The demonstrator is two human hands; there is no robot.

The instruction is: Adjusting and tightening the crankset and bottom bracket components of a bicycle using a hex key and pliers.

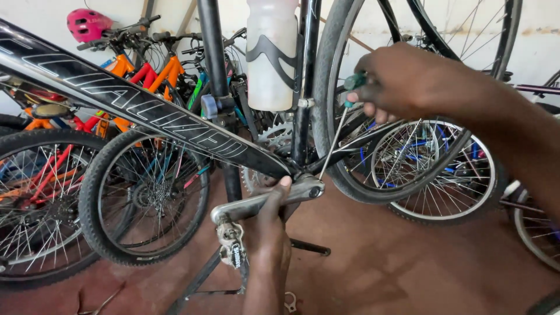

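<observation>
1. Presently the right hand (408,81) is closing its grip around the green handle of a screwdriver (337,134), whose thin shaft is slanting down toward the frame's bottom junction.
2. The left hand (269,227) is reaching up from below, its grip wrapping the silver crank arm (262,201), thumb tip touching it near the axle end.
3. A pedal (232,245) is hanging at the crank's lower end.
4. The black bike frame (146,111) is crossing diagonally, carrying a white water bottle (269,58) in its cage.
5. Orange and red bikes (134,76) are standing behind on the reddish floor (408,262), with a pink helmet (87,23) above them.
</observation>
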